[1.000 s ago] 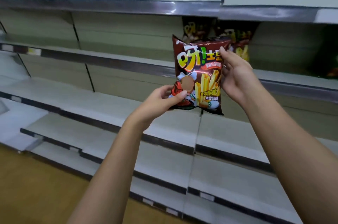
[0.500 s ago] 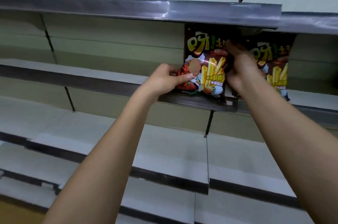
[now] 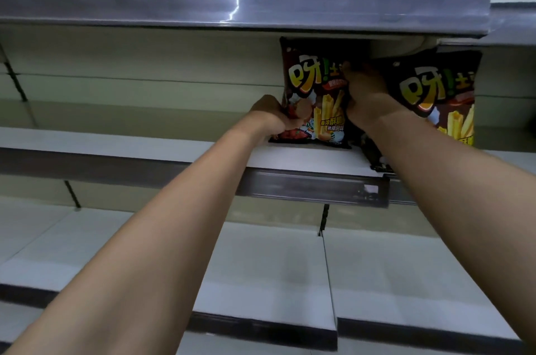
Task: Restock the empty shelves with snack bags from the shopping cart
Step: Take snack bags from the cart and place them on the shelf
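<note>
Left hand [image 3: 274, 118] pinches fries snack bag [image 3: 314, 93] low-left corner, right hand [image 3: 367, 99] curled on its upper-right edge; bag looks light, crinkly, slippery, so grip seams.

The snack bag [image 3: 314, 93], held in mid-air in front of the shelf [image 3: 304, 158] one second ago, now stands upright with its bottom edge on that shelf. It sits just left of a matching bag [image 3: 435, 96]. The left hand [image 3: 274, 118] has moved onto the shelf and grips the bag's lower left corner. The right hand [image 3: 367, 96] now grips its upper right edge.
</note>
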The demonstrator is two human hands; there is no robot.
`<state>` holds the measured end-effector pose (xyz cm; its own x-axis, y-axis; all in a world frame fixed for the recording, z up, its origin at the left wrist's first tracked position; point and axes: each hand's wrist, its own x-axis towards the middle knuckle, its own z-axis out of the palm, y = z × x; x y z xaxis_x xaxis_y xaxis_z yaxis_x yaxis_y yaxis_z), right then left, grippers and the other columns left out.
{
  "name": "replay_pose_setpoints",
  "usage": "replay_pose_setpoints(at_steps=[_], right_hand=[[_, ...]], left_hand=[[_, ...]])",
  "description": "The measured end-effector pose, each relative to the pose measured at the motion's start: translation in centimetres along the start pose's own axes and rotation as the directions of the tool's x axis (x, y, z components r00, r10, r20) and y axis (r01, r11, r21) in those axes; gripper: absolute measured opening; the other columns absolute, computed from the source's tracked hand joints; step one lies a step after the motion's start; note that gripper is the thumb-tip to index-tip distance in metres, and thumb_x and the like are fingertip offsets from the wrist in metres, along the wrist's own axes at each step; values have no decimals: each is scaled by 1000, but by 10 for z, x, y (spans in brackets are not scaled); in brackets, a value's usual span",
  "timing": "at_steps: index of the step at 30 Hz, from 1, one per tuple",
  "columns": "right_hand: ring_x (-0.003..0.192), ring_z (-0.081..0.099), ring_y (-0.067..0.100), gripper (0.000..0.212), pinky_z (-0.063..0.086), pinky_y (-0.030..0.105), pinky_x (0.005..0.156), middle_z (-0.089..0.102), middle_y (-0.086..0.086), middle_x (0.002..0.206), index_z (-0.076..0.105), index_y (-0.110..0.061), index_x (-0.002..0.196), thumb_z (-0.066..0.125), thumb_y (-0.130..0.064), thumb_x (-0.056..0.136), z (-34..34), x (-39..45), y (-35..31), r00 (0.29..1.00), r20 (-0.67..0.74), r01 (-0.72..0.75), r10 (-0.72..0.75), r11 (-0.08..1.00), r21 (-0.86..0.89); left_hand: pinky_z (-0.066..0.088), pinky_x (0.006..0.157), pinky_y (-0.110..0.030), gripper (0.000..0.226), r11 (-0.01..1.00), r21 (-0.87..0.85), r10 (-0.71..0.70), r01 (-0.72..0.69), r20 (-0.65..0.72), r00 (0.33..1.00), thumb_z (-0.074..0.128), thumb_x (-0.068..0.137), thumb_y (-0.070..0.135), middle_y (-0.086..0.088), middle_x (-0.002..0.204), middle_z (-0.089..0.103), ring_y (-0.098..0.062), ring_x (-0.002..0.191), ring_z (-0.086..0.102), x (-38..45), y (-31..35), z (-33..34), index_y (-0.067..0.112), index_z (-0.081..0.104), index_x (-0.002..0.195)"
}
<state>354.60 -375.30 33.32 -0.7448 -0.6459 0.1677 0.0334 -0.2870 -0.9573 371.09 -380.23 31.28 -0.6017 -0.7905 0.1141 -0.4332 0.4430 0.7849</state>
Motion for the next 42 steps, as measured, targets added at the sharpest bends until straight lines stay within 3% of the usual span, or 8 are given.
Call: replay_pose_setpoints(at_steps=[10, 18, 22, 26, 29, 33, 38, 42], right_hand=[[119, 58, 27, 53, 48, 47, 101, 58, 9, 134, 46, -18, 142, 59, -38, 95, 4, 26, 15, 997, -77, 11, -16, 998, -60], [116, 60, 26, 45, 51, 38, 95, 60, 10, 131, 50, -11, 137, 56, -31, 98, 5, 19, 3, 995, -89, -46, 40, 996, -73], [102, 66, 27, 35, 54, 37, 90, 66, 13, 120, 60, -8, 120, 51, -36, 100, 12, 0, -10, 989, -108, -116, 105, 988, -103], [104, 60, 21, 48, 48, 34, 97, 63, 6, 109, 56, -7, 127, 34, -43, 104, 16, -29, -23, 983, -97, -171, 156, 971, -165], [114, 59, 25, 50, 47, 38, 101, 61, 10, 125, 51, -6, 132, 32, -42, 105, 10, -58, -22, 990, -72, -133, 118, 958, -253], [116, 57, 26, 44, 48, 30, 85, 58, 11, 131, 47, -9, 139, 43, -32, 103, -16, -110, -17, 998, -23, -66, 62, 961, -269], [101, 58, 19, 28, 49, 29, 85, 63, 6, 109, 60, -12, 123, 51, -23, 100, -74, -165, -20, 999, 24, -30, 36, 974, -223], [115, 60, 18, 24, 48, 32, 98, 65, 9, 121, 63, -9, 118, 50, -18, 100, -163, -209, -37, 995, -60, -82, 75, 989, -126]], left_hand=[[41, 74, -24, 54, 998, 62, -25, 29, -57, 998, 75, 80, 37, -15, 117, 64, -29, 108, 61, 37, -8, 13, -1, 61, 115], [41, 76, -25, 50, 995, 94, -37, 43, -67, 997, 72, 83, 35, -16, 118, 63, -30, 110, 60, 39, -3, 17, 0, 60, 116], [43, 76, -27, 41, 985, 166, -35, 55, -123, 992, 67, 87, 33, -14, 119, 63, -31, 109, 60, 23, 4, 20, 2, 60, 114], [45, 97, -37, 55, 982, 166, -60, 93, -195, 979, 65, 86, 41, -16, 130, 53, -33, 120, 51, -5, 15, 20, 6, 48, 125], [46, 96, -35, 48, 994, 92, -39, 55, -170, 985, 57, 92, 36, -16, 131, 54, -32, 119, 53, -30, 27, 22, 5, 47, 128], [47, 86, -33, 29, 997, 78, 33, -19, -189, 981, 56, 91, 19, -15, 121, 61, -33, 110, 58, -70, 42, 30, 7, 56, 118], [44, 79, -27, 16, 979, -78, 155, -190, -326, 932, 56, 90, 14, -7, 99, 63, -24, 97, 60, -132, 69, 62, 10, 57, 105], [46, 70, -27, 7, 933, -245, 210, -264, -228, 951, 55, 92, 19, 7, 76, 57, -15, 75, 57, -178, 101, 128, 16, 59, 95]])
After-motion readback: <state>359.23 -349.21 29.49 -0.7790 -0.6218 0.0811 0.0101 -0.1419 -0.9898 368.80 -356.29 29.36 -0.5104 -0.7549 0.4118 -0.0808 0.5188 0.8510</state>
